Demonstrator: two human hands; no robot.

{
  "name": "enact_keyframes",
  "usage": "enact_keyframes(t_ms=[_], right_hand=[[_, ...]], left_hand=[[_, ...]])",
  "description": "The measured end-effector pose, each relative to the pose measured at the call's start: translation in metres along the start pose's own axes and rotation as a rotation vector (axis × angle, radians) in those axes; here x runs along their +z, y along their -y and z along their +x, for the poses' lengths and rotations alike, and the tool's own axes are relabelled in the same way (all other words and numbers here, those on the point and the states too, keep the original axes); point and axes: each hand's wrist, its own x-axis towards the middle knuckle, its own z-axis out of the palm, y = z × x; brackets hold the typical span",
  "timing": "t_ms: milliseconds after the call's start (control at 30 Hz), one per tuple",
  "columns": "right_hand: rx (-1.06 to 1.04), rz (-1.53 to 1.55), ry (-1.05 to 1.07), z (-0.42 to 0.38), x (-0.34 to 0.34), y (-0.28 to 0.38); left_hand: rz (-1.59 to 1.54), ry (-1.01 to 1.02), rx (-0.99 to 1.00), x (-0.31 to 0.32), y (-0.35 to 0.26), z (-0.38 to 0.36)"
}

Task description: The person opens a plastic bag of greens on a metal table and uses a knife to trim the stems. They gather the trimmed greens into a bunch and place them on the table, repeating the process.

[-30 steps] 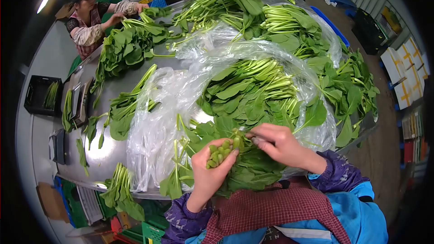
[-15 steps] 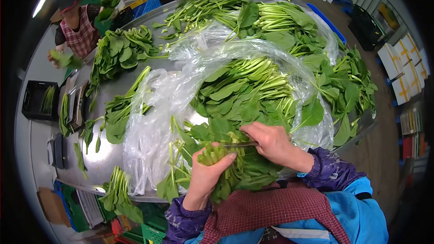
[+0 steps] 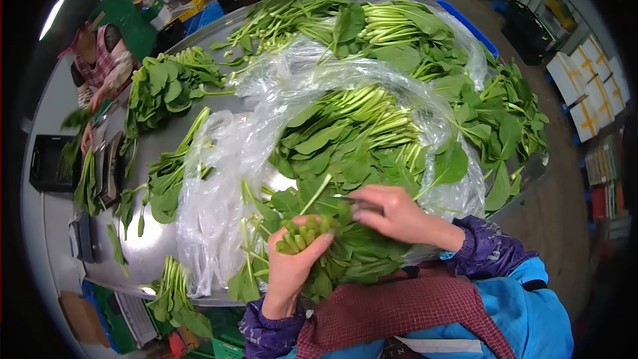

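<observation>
Green spinach stems point(image 3: 302, 233) sit bunched in your left hand point(image 3: 289, 267), its grip pressed tight around them. Your right hand point(image 3: 389, 214) pinches what looks like a small blade point(image 3: 345, 197) just above the bunch. Beyond lie clear plastic bags point(image 3: 229, 159) of leaves on the steel surface point(image 3: 149, 236).

Single head-worn view looked forward and down, close over the hands, table point(image 3: 149, 229) stretching toward 12 o'clock.
</observation>
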Motion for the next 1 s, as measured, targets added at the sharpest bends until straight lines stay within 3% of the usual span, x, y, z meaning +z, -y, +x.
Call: enact_keyframes(t_ms=[33,100,167,233,300,400,433,467,500,533,600,733,833,867,900,1000], right_hand=[[-0.076,0.131,-0.029,0.003,0.005,0.005],[-0.105,0.219,0.105,0.007,0.002,0.018],[-0.108,0.192,0.119,0.007,-0.001,0.017],[-0.043,0.208,0.199,0.006,-0.008,0.017],[-0.002,0.271,0.146,0.004,-0.014,0.012],[0.164,0.068,0.272,0.014,-0.022,-0.020],[0.005,-0.082,0.079,0.018,-0.022,-0.045],[0.036,-0.184,-0.017,0.030,-0.036,-0.054],[0.085,-0.310,-0.144,0.041,-0.050,-0.062],[0.029,-0.409,-0.277,0.053,-0.060,-0.080],[0.156,-0.515,-0.361,0.075,-0.081,-0.101],[0.266,-0.535,-0.156,0.093,-0.087,-0.127],[0.304,-0.333,-0.138,0.082,-0.080,-0.092],[0.158,-0.175,-0.276,0.072,-0.069,-0.096],[0.144,-0.114,-0.290,0.062,-0.065,-0.081],[0.254,-0.019,-0.301,0.037,-0.057,-0.040]], left_hand=[[-0.004,0.017,0.001,0.000,0.001,0.001],[0.089,0.058,0.016,-0.002,0.004,0.000],[0.187,0.063,0.042,-0.003,-0.005,0.000],[0.710,0.136,0.364,-0.012,-0.018,0.000],[0.787,0.034,0.363,-0.026,-0.022,-0.003],[0.308,-0.105,0.160,-0.052,-0.030,-0.008],[0.173,-0.122,0.146,-0.060,-0.036,-0.010],[0.067,0.057,0.330,-0.079,-0.031,-0.004],[0.068,0.057,0.331,-0.085,-0.032,-0.006],[-0.135,0.034,0.314,-0.089,-0.033,-0.009],[-0.418,0.041,0.266,-0.101,-0.033,-0.013],[-0.704,0.211,0.327,-0.101,-0.039,-0.014],[-0.794,0.070,0.406,-0.118,-0.041,-0.017],[-0.775,0.047,0.436,-0.117,-0.044,-0.020],[-0.776,0.037,0.440,-0.117,-0.043,-0.021],[-0.466,-0.160,0.422,-0.111,-0.037,-0.025]])
